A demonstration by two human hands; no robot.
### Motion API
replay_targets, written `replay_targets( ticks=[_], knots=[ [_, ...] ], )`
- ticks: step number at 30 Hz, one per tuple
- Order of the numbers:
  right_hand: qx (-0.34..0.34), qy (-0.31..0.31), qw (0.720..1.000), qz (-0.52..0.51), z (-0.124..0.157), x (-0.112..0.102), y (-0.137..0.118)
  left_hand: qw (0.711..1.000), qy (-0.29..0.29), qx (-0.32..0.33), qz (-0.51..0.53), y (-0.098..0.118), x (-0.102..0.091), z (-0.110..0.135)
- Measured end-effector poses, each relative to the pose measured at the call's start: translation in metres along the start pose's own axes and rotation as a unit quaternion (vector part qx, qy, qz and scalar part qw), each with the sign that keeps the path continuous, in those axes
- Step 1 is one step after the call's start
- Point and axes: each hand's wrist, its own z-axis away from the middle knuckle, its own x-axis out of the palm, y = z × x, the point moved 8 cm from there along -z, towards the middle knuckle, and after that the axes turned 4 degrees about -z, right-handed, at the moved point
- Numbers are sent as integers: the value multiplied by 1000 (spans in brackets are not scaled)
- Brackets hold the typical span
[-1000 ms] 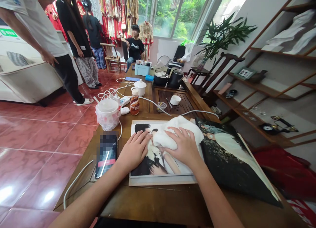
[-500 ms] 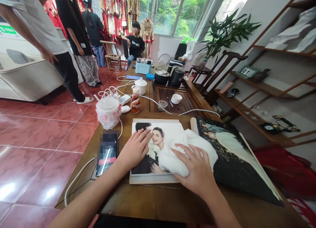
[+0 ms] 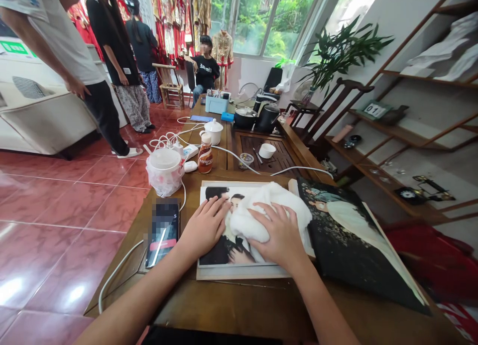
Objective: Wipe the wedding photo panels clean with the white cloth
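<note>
An open photo album lies on the table, its left page a photo print [image 3: 216, 253] of two people. My left hand [image 3: 204, 224] rests flat on that print's left side, fingers outstretched and holding nothing. A bunched white towel [image 3: 267, 200] covers the middle and right of the print, hiding part of the pictured faces. Over the towel, my right hand [image 3: 278, 235] is curved with its fingers spread, gripping and pressing it against the page. The dark album cover [image 3: 347, 240], showing a figure in a pale gown, is folded out to the right.
Left of the album are a phone [image 3: 162, 235] with a cable and a bagged white tub [image 3: 164, 171]. Behind stand a brown bottle [image 3: 205, 156], a lidded white cup [image 3: 213, 132] and a tea tray [image 3: 257, 141]. Several people are beyond the table; shelves [image 3: 396, 131] line the right.
My right hand has slid the towel to the left across the print, covering more of the pictured faces. My left hand has stayed in place.
</note>
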Motion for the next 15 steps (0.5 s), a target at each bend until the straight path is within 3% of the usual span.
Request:
replay_targets(
  ticks=[8, 15],
  knots=[
    [-10, -9, 999, -31, 46, -6, -28, 1000, -5, 0, -1, -1, 1, -2],
    [17, -25, 999, -25, 16, 1, -15, 1000, -12, 7, -7, 2, 0, -3]
  ],
)
